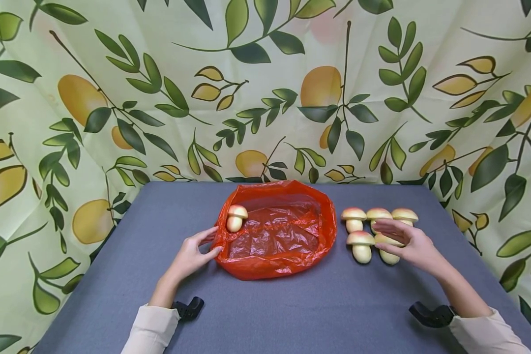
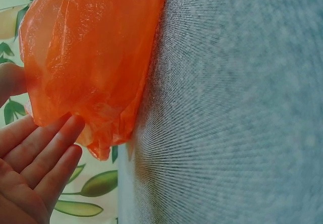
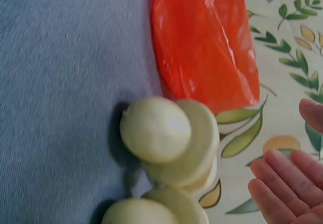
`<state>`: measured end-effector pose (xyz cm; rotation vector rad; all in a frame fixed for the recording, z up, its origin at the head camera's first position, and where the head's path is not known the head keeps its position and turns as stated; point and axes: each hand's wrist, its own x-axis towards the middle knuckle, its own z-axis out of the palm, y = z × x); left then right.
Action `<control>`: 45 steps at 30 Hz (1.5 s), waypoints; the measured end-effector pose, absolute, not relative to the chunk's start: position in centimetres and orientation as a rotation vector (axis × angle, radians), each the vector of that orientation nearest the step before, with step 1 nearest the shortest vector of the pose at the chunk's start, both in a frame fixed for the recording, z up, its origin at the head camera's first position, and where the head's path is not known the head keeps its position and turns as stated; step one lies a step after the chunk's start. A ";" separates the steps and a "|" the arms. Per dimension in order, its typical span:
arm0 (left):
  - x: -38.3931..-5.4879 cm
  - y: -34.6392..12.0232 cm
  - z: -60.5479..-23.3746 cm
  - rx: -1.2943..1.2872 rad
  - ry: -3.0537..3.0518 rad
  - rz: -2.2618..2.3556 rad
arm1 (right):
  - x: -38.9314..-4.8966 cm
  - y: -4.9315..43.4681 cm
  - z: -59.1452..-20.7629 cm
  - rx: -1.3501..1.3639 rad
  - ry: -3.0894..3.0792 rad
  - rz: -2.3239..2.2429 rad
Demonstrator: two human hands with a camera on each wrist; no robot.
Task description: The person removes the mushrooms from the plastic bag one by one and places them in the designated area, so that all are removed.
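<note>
An orange-red plastic bag (image 1: 274,269) stands on the table with its mouth spread wide. One toy mushroom (image 1: 235,223), with a reddish-yellow cap, is inside its left end. My left hand (image 1: 200,250) touches the bag's left side; in the left wrist view its fingers (image 2: 55,146) are straight against the plastic. To the right of the bag, several more toy mushrooms (image 1: 361,250) lie in two rows. Over the right of this group hovers my right hand (image 1: 409,246), fingers apart from the thumb and nothing held. It partly covers two of the mushrooms.
Blue-grey cloth covers the table (image 1: 292,314). Behind and at both sides hangs a curtain (image 1: 265,98) printed with leaves and fruit. Black camera mounts (image 1: 431,314) sit on both wrists.
</note>
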<state>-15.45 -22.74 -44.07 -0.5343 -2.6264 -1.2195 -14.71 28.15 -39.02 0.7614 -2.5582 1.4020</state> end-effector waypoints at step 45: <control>-15.5 -22.7 -44.2 -0.552 -2.607 -1.213 | -16.0 20.2 -40.2 1.027 -2.553 1.511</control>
